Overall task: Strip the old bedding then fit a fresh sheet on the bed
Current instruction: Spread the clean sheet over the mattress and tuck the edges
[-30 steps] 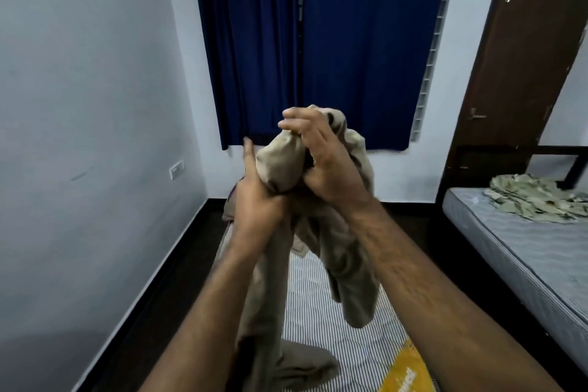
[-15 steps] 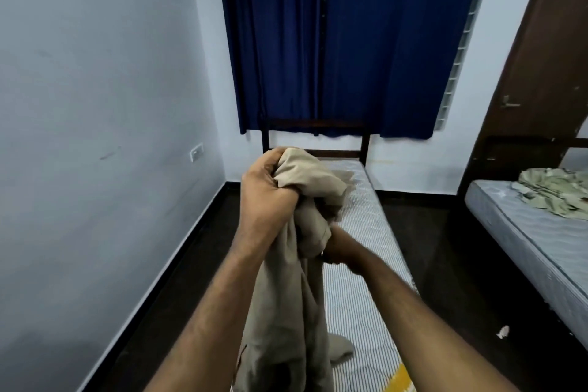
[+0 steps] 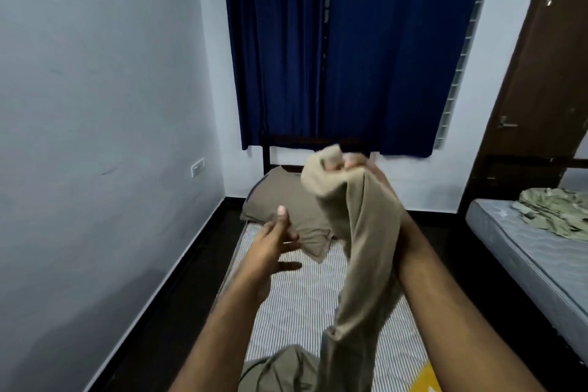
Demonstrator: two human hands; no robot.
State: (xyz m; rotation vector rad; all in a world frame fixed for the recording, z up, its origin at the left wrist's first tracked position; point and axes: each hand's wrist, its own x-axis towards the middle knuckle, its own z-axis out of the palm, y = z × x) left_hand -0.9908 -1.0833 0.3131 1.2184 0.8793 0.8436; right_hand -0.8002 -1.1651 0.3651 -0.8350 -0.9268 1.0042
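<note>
My left hand (image 3: 273,251) has let go of the beige sheet (image 3: 366,251); its fingers (image 3: 286,266) spread loose. My right hand (image 3: 359,169) grips the sheet's bunched top, raised above the striped mattress (image 3: 305,305), pillow (image 3: 286,204) beyond.

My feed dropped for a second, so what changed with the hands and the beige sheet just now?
The left hand let go of the bunched beige cotton sheet and now hovers open over the striped mattress. The right hand took over the grip and lifted the bunch. The sheet's tail still trails down; the brown pillow lies at the bed's head.
</note>
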